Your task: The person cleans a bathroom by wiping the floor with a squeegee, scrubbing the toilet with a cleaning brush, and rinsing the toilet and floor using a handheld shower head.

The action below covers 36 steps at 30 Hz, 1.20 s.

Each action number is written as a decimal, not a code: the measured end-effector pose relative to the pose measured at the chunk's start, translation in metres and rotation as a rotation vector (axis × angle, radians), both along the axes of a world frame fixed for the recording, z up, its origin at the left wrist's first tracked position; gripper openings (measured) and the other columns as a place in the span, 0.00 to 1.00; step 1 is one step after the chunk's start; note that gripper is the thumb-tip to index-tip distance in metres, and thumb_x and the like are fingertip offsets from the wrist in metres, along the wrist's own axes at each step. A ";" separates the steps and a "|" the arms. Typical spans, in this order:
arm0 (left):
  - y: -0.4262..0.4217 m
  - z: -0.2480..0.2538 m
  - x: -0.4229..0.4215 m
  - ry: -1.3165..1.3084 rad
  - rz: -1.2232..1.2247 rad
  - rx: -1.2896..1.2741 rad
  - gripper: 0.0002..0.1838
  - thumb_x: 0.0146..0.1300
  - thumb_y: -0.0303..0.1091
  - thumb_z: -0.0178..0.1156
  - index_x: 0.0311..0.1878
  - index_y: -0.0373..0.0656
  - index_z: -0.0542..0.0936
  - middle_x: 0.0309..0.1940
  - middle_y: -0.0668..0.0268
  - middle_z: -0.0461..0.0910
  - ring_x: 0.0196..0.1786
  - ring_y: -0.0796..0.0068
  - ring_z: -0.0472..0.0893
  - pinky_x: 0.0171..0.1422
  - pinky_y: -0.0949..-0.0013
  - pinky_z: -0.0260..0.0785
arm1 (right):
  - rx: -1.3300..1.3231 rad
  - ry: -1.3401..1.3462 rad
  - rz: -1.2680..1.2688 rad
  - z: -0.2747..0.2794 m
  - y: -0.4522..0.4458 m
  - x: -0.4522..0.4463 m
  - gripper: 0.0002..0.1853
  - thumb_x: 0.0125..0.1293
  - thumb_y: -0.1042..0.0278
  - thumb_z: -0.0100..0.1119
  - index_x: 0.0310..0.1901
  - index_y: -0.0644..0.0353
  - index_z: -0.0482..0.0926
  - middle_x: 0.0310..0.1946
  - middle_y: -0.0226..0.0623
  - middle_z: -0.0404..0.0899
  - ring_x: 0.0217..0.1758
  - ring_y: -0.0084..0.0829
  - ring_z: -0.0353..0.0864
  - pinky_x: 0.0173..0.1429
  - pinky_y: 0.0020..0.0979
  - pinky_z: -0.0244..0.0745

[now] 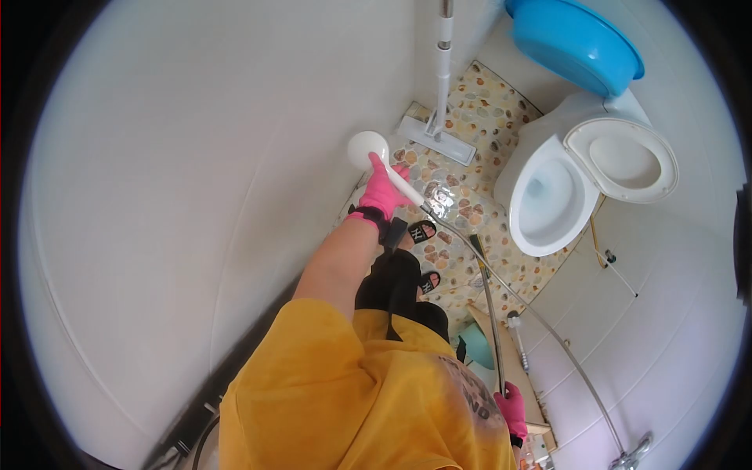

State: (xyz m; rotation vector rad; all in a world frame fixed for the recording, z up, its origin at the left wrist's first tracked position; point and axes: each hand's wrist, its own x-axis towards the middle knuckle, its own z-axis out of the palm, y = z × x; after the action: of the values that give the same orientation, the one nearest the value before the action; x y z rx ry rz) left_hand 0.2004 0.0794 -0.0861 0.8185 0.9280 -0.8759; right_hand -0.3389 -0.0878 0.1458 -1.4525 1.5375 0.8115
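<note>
My left hand (pixel 384 190), in a pink rubber glove with a dark band at the wrist, is closed around the handle of a white shower head (pixel 368 149). The shower head is raised near the pale wall, and its metal hose (pixel 540 317) runs down to a tap (pixel 631 454) at the lower right. At the lower right, my right hand (pixel 511 411), also pink-gloved, grips a long grey pole (pixel 491 313). The pole's far end is dark and yellowish and reaches the floor near my sandals; its exact kind is unclear.
A white toilet (pixel 552 200) with its lid up stands at the right, with a blue basin (pixel 580 43) behind it. A flat mop (pixel 436 141) leans by the wall. The pebble-patterned floor (pixel 458 266) shines wetly. A teal container (pixel 475 347) is beside my legs.
</note>
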 end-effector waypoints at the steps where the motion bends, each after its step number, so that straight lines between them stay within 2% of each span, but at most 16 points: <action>1: 0.007 0.002 -0.006 0.000 0.019 0.002 0.60 0.48 0.87 0.39 0.65 0.36 0.64 0.67 0.56 0.67 0.73 0.59 0.60 0.69 0.25 0.37 | 0.002 0.000 0.019 -0.003 -0.004 -0.003 0.27 0.59 0.74 0.61 0.62 0.59 0.68 0.23 0.39 0.75 0.12 0.30 0.74 0.15 0.31 0.73; 10: 0.041 0.026 -0.067 -0.039 0.015 -0.109 0.60 0.47 0.86 0.42 0.65 0.36 0.65 0.65 0.52 0.68 0.72 0.55 0.62 0.68 0.23 0.37 | 0.091 -0.128 -0.060 -0.057 -0.034 -0.050 0.28 0.60 0.74 0.60 0.63 0.60 0.67 0.25 0.40 0.76 0.13 0.29 0.74 0.15 0.31 0.73; 12: 0.043 0.032 -0.082 -0.010 -0.004 -0.064 0.59 0.48 0.85 0.42 0.64 0.35 0.65 0.64 0.51 0.70 0.70 0.53 0.64 0.68 0.23 0.38 | 0.097 -0.080 -0.097 -0.069 -0.037 -0.056 0.30 0.58 0.72 0.62 0.63 0.64 0.66 0.27 0.39 0.77 0.20 0.27 0.76 0.22 0.29 0.73; 13: 0.044 0.034 -0.090 -0.019 -0.009 -0.061 0.59 0.48 0.85 0.42 0.64 0.35 0.65 0.64 0.51 0.70 0.70 0.53 0.64 0.68 0.23 0.38 | 0.100 -0.089 -0.102 -0.076 -0.040 -0.064 0.30 0.58 0.72 0.62 0.63 0.64 0.66 0.27 0.39 0.77 0.20 0.27 0.76 0.22 0.29 0.73; 15: 0.045 0.038 -0.106 -0.027 -0.055 -0.068 0.56 0.51 0.83 0.42 0.64 0.36 0.64 0.61 0.51 0.71 0.67 0.52 0.67 0.65 0.20 0.42 | 0.101 -0.080 -0.066 -0.089 -0.042 -0.080 0.27 0.62 0.74 0.59 0.64 0.60 0.66 0.25 0.40 0.76 0.14 0.29 0.75 0.15 0.31 0.73; 19: 0.034 0.048 -0.133 -0.044 -0.058 -0.062 0.56 0.51 0.83 0.43 0.62 0.34 0.65 0.63 0.49 0.71 0.68 0.51 0.67 0.66 0.22 0.41 | 0.132 -0.097 -0.058 -0.100 -0.045 -0.110 0.28 0.62 0.74 0.59 0.65 0.60 0.66 0.24 0.40 0.76 0.14 0.30 0.75 0.15 0.31 0.73; 22: 0.025 0.055 -0.144 -0.050 -0.079 -0.052 0.55 0.53 0.82 0.44 0.61 0.33 0.66 0.61 0.48 0.72 0.67 0.51 0.67 0.64 0.21 0.44 | 0.100 -0.121 -0.042 -0.101 -0.042 -0.124 0.28 0.61 0.74 0.60 0.64 0.60 0.66 0.25 0.41 0.77 0.14 0.30 0.75 0.15 0.32 0.74; 25: 0.011 0.068 -0.137 -0.109 -0.097 -0.021 0.55 0.52 0.81 0.45 0.60 0.32 0.66 0.60 0.48 0.73 0.66 0.50 0.69 0.65 0.24 0.47 | 0.098 -0.121 -0.046 -0.103 -0.039 -0.126 0.28 0.61 0.74 0.60 0.64 0.60 0.66 0.25 0.41 0.77 0.14 0.31 0.76 0.15 0.32 0.73; 27: 0.000 0.078 -0.129 -0.166 -0.121 0.113 0.51 0.56 0.79 0.45 0.56 0.31 0.69 0.52 0.49 0.77 0.60 0.54 0.74 0.67 0.40 0.60 | 0.107 -0.122 -0.053 -0.103 -0.037 -0.120 0.29 0.61 0.73 0.60 0.65 0.62 0.65 0.24 0.41 0.77 0.14 0.30 0.75 0.16 0.32 0.73; 28: -0.004 0.071 -0.120 -0.165 -0.132 0.112 0.51 0.56 0.79 0.45 0.56 0.31 0.69 0.52 0.49 0.77 0.60 0.54 0.74 0.67 0.40 0.60 | 0.120 -0.118 -0.053 -0.102 -0.037 -0.117 0.30 0.61 0.73 0.60 0.65 0.64 0.64 0.24 0.41 0.76 0.14 0.30 0.74 0.16 0.31 0.72; 30: -0.016 0.061 -0.094 -0.426 -0.185 0.239 0.45 0.61 0.75 0.43 0.50 0.32 0.72 0.43 0.52 0.80 0.48 0.61 0.80 0.57 0.61 0.72 | 0.120 -0.093 -0.046 -0.100 -0.037 -0.101 0.30 0.61 0.74 0.60 0.65 0.63 0.64 0.24 0.41 0.76 0.14 0.30 0.75 0.16 0.31 0.72; 31: -0.022 0.059 -0.077 -0.422 -0.201 0.233 0.45 0.61 0.75 0.43 0.50 0.32 0.72 0.43 0.52 0.80 0.48 0.61 0.80 0.57 0.61 0.72 | 0.123 -0.071 -0.030 -0.099 -0.036 -0.088 0.30 0.61 0.74 0.60 0.65 0.62 0.64 0.24 0.41 0.77 0.14 0.30 0.75 0.16 0.31 0.72; 33: -0.034 0.063 -0.040 -0.544 -0.275 0.200 0.39 0.65 0.70 0.44 0.44 0.33 0.74 0.32 0.58 0.79 0.36 0.69 0.79 0.43 0.68 0.74 | 0.123 -0.043 -0.018 -0.088 -0.035 -0.057 0.29 0.61 0.74 0.59 0.65 0.61 0.65 0.25 0.41 0.77 0.15 0.30 0.76 0.17 0.31 0.73; 34: -0.049 0.071 -0.023 -0.541 -0.140 0.205 0.35 0.66 0.66 0.47 0.41 0.34 0.74 0.28 0.62 0.79 0.28 0.72 0.76 0.36 0.67 0.72 | 0.127 -0.024 0.014 -0.084 -0.035 -0.040 0.28 0.62 0.74 0.59 0.64 0.60 0.66 0.26 0.41 0.78 0.16 0.30 0.77 0.19 0.31 0.75; 35: -0.060 0.074 -0.002 -0.533 -0.159 0.201 0.35 0.66 0.66 0.47 0.41 0.34 0.74 0.28 0.62 0.79 0.28 0.72 0.76 0.36 0.67 0.72 | 0.129 -0.016 -0.005 -0.085 -0.034 -0.028 0.28 0.62 0.74 0.59 0.64 0.60 0.66 0.26 0.41 0.78 0.16 0.30 0.77 0.19 0.31 0.75; 36: -0.069 0.074 0.022 -0.555 -0.121 0.237 0.33 0.66 0.66 0.48 0.36 0.37 0.72 0.24 0.62 0.77 0.26 0.70 0.76 0.34 0.67 0.73 | 0.138 -0.029 -0.030 -0.087 -0.033 -0.016 0.28 0.61 0.75 0.59 0.64 0.61 0.66 0.25 0.41 0.78 0.16 0.30 0.76 0.18 0.31 0.74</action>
State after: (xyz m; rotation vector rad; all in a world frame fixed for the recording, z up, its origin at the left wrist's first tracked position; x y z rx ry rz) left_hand 0.2226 0.0101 -0.0116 1.2548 0.4980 -0.5958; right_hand -0.3550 -0.1208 0.0592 -1.3326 1.4495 0.8579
